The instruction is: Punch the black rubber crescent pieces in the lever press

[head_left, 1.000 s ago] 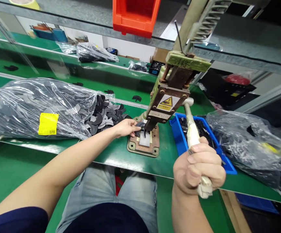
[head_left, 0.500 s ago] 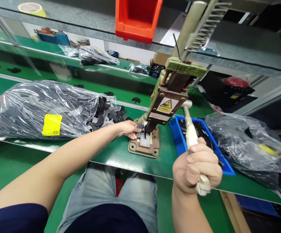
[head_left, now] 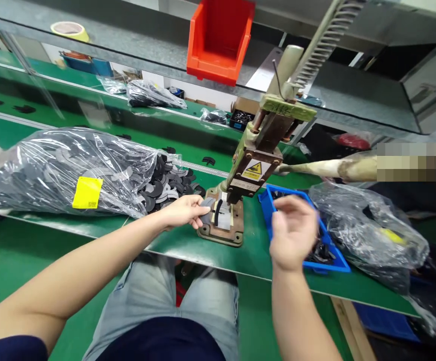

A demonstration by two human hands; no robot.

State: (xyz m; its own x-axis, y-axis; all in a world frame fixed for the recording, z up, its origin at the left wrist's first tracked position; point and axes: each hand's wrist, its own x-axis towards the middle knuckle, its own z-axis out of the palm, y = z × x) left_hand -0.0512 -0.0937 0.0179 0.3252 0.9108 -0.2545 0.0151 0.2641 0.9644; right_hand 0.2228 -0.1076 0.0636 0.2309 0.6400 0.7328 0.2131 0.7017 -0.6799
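My left hand pinches a grey curved piece at the left side of the press base. A black curved strip lies on the base beside that piece, below the raised head of the hand press. My right hand is blurred by motion, off the lever, over the blue tray of small black parts; its fingers are curled apart and no object shows in it. The press lever points out to the right.
A clear bag spills dark curved pieces left of the press. Another clear bag lies right of the tray. An orange bin and a tape roll rest on the shelf above.
My right hand has let go of the lever, which has swung up to the right. The press head is higher. My left hand has drawn slightly left with the grey piece.
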